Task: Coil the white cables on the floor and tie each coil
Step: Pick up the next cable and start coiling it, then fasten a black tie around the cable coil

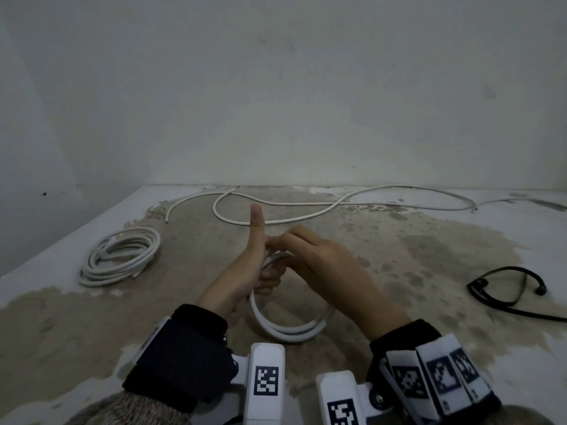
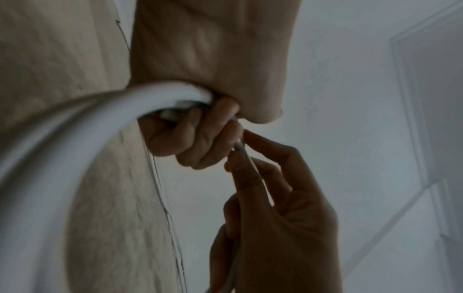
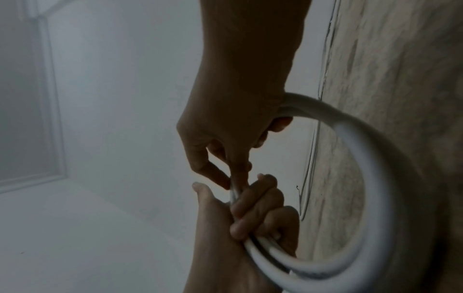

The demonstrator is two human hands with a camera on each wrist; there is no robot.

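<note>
A small white cable coil [image 1: 288,329] hangs in mid-air above the floor. My left hand [image 1: 257,271] grips its top with curled fingers, thumb pointing straight up. My right hand [image 1: 294,243] pinches the cable's end at the top of the coil, right against the left fingers. In the left wrist view the coil [image 2: 62,142] curves out of my left hand [image 2: 190,136] while my right hand [image 2: 245,156] pinches the thin end. The right wrist view shows the coil [image 3: 375,178], my right hand [image 3: 230,174] and my left hand [image 3: 250,214]. A loose white cable [image 1: 306,210] lies near the wall.
A finished white coil [image 1: 119,256] lies on the floor at the left. A black cable [image 1: 509,289] lies at the right. A white wall [image 1: 276,87] rises behind the stained floor [image 1: 414,265].
</note>
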